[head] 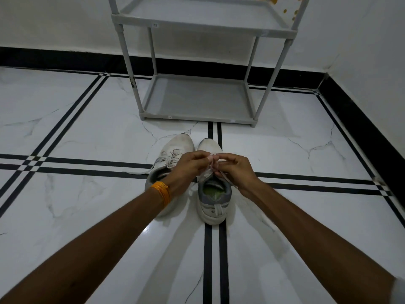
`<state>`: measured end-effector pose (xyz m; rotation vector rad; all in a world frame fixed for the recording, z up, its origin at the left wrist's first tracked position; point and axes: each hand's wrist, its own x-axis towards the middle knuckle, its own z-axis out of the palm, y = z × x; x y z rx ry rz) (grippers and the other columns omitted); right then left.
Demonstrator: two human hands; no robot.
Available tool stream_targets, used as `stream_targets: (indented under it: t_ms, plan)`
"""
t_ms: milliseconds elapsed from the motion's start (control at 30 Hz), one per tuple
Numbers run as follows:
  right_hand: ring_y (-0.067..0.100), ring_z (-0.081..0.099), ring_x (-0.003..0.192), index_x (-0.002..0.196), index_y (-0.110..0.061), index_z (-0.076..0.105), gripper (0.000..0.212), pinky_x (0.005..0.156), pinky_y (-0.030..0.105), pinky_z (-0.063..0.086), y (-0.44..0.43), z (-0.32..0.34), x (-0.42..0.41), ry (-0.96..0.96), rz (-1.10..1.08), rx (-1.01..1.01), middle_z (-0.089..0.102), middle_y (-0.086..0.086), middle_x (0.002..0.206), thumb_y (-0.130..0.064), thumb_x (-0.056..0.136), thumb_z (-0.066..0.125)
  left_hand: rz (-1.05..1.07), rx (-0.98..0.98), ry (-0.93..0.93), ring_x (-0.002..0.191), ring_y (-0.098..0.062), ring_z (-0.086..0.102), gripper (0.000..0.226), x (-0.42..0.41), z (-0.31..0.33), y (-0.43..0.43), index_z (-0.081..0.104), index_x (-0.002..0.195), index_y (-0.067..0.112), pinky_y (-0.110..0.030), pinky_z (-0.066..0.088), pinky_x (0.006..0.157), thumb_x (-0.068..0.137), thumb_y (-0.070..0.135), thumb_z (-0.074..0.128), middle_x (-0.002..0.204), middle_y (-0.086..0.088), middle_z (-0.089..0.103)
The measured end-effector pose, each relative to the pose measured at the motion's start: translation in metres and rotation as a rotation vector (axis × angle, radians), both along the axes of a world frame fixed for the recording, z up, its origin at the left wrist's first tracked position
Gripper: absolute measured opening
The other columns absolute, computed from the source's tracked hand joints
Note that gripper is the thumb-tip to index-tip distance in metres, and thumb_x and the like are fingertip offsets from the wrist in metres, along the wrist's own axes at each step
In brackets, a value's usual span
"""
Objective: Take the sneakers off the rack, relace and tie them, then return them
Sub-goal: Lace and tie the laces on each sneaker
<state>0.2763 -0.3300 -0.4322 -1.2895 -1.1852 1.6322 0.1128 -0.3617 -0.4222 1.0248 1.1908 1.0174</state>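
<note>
Two white sneakers stand side by side on the floor, toes pointing away from me. The right sneaker (213, 207) has a grey collar and a green insole. Above its tongue, my left hand (188, 170) and my right hand (236, 170) both pinch its white lace (213, 155), fingertips almost touching. The left sneaker (175, 148) sits partly under my left wrist, its lace loose and one end trailing left on the floor. The grey shoe rack (197, 116) stands just beyond the shoes, its shelves bare.
The floor is glossy white marble tile with black double stripes. A white wall with a black skirting runs behind the rack and along the right side. An orange thread band circles my left wrist (162, 193).
</note>
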Motion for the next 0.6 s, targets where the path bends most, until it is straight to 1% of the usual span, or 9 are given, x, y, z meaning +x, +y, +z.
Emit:
stream_targets:
  t_ms: [33,100,167,233,333,433,533,600]
  plan:
    - [0.024,0.073,0.079,0.102,-0.007,0.073,0.023,0.072,0.029,0.061,0.000,-0.001,0.000,-0.003,-0.010,0.007,0.076,0.014,0.089,0.002,0.082,0.070,0.033,0.042,0.016,0.087,-0.018,0.069,0.024,0.005,-0.003,0.000,0.069,0.107,0.001,-0.026,0.057,0.074,0.094,0.017,0.057,0.097,-0.015,0.072]
    - [0.022,0.073,0.073,0.101,-0.007,0.074,0.021,0.069,0.029,0.061,0.000,-0.002,-0.001,-0.012,-0.028,0.012,0.076,0.014,0.084,-0.004,0.081,0.075,0.128,0.164,0.184,0.081,-0.011,0.071,0.019,0.010,-0.008,0.000,0.072,0.103,0.006,-0.025,0.057,0.069,0.092,0.017,0.061,0.090,-0.007,0.074]
    - [0.019,0.072,0.067,0.101,-0.007,0.074,0.021,0.066,0.029,0.060,-0.001,-0.003,-0.002,-0.042,-0.025,0.025,0.076,0.012,0.079,-0.009,0.081,0.076,0.187,0.285,0.364,0.077,-0.011,0.071,0.016,0.010,-0.013,0.005,0.075,0.097,0.010,-0.029,0.058,0.070,0.089,0.019,0.065,0.085,-0.005,0.075]
    - [0.019,0.072,0.067,0.103,-0.007,0.073,0.022,0.066,0.028,0.060,-0.001,-0.005,-0.002,-0.048,-0.013,0.034,0.076,0.011,0.078,-0.008,0.081,0.075,0.168,0.351,0.466,0.076,-0.012,0.071,0.016,0.010,-0.017,0.008,0.075,0.097,0.011,-0.032,0.060,0.073,0.089,0.020,0.065,0.085,-0.005,0.075]
    - [0.020,0.073,0.073,0.110,-0.004,0.070,0.028,0.069,0.026,0.061,-0.001,-0.005,0.002,0.011,0.026,0.010,0.076,0.013,0.084,-0.001,0.082,0.072,0.171,0.380,0.520,0.083,-0.014,0.071,0.018,0.012,-0.023,0.007,0.073,0.103,0.011,-0.034,0.059,0.080,0.089,0.016,0.065,0.095,-0.006,0.075]
    - [0.024,0.073,0.079,0.111,-0.007,0.069,0.035,0.074,0.028,0.061,0.000,-0.002,0.007,0.043,0.083,-0.025,0.074,0.018,0.091,0.009,0.080,0.069,0.200,0.377,0.478,0.082,-0.018,0.071,0.017,0.011,-0.027,0.006,0.072,0.102,0.009,-0.034,0.060,0.077,0.086,0.010,0.068,0.099,-0.010,0.072]
    - [0.027,0.072,0.080,0.112,-0.005,0.068,0.037,0.075,0.030,0.061,0.000,0.001,0.007,0.032,0.093,-0.027,0.071,0.023,0.091,0.012,0.079,0.068,0.211,0.393,0.508,0.076,-0.015,0.071,0.014,0.010,-0.025,0.007,0.074,0.096,0.010,-0.028,0.059,0.073,0.082,0.010,0.072,0.090,-0.009,0.075]
    - [0.028,0.071,0.079,0.112,-0.004,0.067,0.038,0.074,0.029,0.061,0.001,0.002,0.007,0.015,0.094,-0.028,0.070,0.025,0.091,0.013,0.079,0.068,0.215,0.419,0.538,0.074,-0.014,0.071,0.012,0.009,-0.024,0.008,0.074,0.092,0.010,-0.028,0.059,0.070,0.080,0.014,0.074,0.083,-0.007,0.075]
